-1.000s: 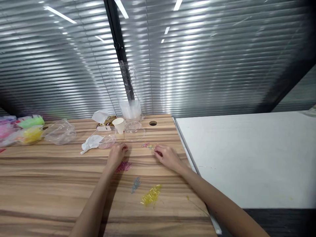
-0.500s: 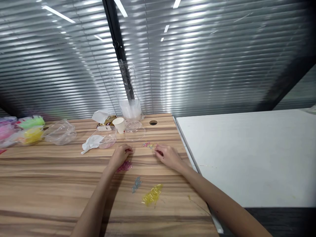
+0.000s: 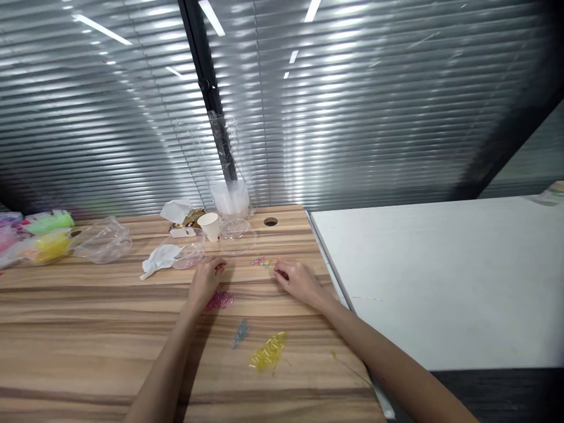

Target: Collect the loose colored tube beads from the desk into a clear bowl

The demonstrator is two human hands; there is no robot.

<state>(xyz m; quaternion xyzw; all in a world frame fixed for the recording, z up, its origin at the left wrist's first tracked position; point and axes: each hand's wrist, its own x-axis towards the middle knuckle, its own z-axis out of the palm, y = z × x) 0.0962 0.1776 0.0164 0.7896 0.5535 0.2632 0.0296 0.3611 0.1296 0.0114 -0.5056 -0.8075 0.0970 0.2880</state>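
My left hand [image 3: 208, 281] rests over the wooden table just above a pile of pink tube-like beads [image 3: 220, 300]. Its thumb and fingers are curled together, and anything pinched there is too small to make out. On the other side, my right hand [image 3: 298, 281] has its fingertips drawn together at the edge of a small heap of mixed-colour beads [image 3: 263, 262]. Whatever it holds is also hidden. Nearer to me lie a little blue-grey bead pile [image 3: 241, 333] and a larger yellow bead pile [image 3: 269, 352].
Along the back stand a paper cup [image 3: 210, 226], stacked clear tubs [image 3: 231, 200], clear lids [image 3: 238, 238] and crumpled tissue [image 3: 161, 258]. Colourful bags [image 3: 48, 244] and a clear plastic container [image 3: 103, 241] are at left. A white table [image 3: 423, 282] adjoins at right.
My left hand has shifted slightly left, away from the mixed heap. My right hand stays almost in place. The whole view has moved a little.
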